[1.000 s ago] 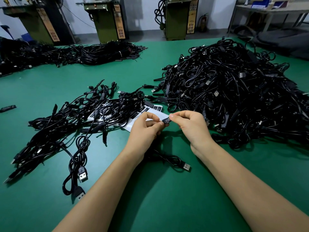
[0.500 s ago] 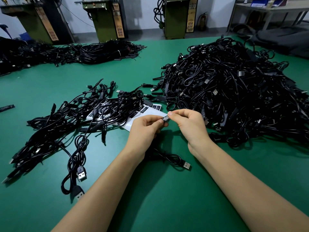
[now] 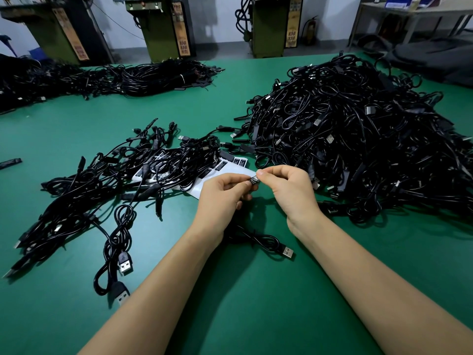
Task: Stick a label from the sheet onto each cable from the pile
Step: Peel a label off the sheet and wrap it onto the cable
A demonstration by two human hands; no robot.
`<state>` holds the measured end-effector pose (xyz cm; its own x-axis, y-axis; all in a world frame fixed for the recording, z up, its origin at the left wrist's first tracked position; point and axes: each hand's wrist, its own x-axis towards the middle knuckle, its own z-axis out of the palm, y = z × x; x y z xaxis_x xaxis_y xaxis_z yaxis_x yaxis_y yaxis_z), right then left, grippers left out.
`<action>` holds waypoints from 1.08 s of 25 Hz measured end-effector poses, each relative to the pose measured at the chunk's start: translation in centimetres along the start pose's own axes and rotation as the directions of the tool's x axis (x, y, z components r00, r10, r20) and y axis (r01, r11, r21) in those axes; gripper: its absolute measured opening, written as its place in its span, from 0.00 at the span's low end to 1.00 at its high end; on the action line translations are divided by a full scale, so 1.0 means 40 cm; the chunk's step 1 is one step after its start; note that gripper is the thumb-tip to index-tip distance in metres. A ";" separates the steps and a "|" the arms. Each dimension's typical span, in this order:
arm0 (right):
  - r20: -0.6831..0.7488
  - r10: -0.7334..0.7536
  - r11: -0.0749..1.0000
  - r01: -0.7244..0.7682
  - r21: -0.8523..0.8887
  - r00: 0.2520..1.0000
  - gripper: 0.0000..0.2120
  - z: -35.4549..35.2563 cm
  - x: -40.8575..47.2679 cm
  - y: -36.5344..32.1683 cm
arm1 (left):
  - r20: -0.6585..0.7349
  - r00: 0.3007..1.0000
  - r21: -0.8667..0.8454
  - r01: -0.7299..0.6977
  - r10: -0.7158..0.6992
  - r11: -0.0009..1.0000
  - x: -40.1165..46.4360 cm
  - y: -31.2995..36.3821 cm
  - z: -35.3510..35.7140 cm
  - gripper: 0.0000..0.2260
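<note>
My left hand (image 3: 223, 192) and my right hand (image 3: 289, 187) meet above the green table, fingertips together. Between them they pinch a small black label (image 3: 254, 180) with white print, wrapped on a black cable. That cable (image 3: 266, 243) hangs below my left wrist and ends in a USB plug on the table. The white label sheet (image 3: 231, 163) lies just behind my hands, partly under cables. The big pile of black cables (image 3: 358, 139) rises on the right.
A looser spread of black cables (image 3: 102, 185) lies on the left, with USB plugs near the front. More cable bundles (image 3: 128, 78) run along the far edge. Green machine stands (image 3: 163, 26) stand beyond the table. A small black part (image 3: 10, 163) sits at far left.
Both hands stayed in place over the table. The fingertips worked the label round the cable, which has turned slightly between them.
</note>
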<state>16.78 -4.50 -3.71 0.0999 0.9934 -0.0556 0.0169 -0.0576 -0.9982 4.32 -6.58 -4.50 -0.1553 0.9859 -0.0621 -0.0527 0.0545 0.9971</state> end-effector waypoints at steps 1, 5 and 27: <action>-0.002 -0.004 1.000 0.004 -0.004 1.000 0.04 0.000 0.000 0.000 | 0.001 1.000 0.008 -0.002 0.002 1.000 0.000 -0.001 0.000 0.05; -0.013 -0.012 1.000 0.012 -0.017 1.000 0.04 0.002 0.000 0.002 | 0.001 1.000 0.018 -0.002 0.002 1.000 -0.003 -0.001 0.000 0.05; 0.030 -0.140 0.985 0.143 -0.093 0.990 0.04 0.001 0.004 0.026 | -0.070 0.997 0.091 -0.012 0.018 0.996 -0.017 0.014 0.005 0.04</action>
<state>16.77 -4.41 -4.77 0.0665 0.9942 0.0844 0.1237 0.0758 -0.9894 4.61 -7.17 -3.90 -0.2244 0.9734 -0.0466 0.0395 0.0569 0.9976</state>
